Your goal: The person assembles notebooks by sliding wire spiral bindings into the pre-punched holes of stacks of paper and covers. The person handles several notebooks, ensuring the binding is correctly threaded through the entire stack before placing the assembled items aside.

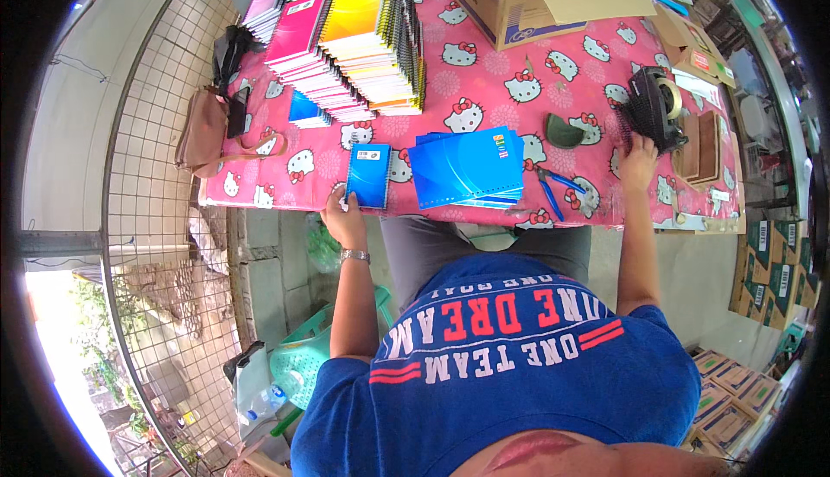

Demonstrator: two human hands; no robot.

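Observation:
At the table's near edge lies a small blue spiral notebook [369,174] with a white label, its lower left corner held between the thumb and fingers of my left hand [346,218]. My right hand [638,163] reaches forward to a bundle of thin black coils [641,114]. Its fingers are curled at the near side of that bundle, and what they grip is too small to make out. Between my hands rests a fanned pile of blue notebook covers [467,166] with punched holes along the near edge. Blue-handled pliers [553,190] lie to the right of the pile.
Tall stacks of spiral notebooks [346,54] stand at the back left, beside a brown bag [201,131]. A cardboard box [493,2] sits at the far middle. A dark green curved piece [564,131], a tape dispenser [673,101] and brown trays [699,149] occupy the right side.

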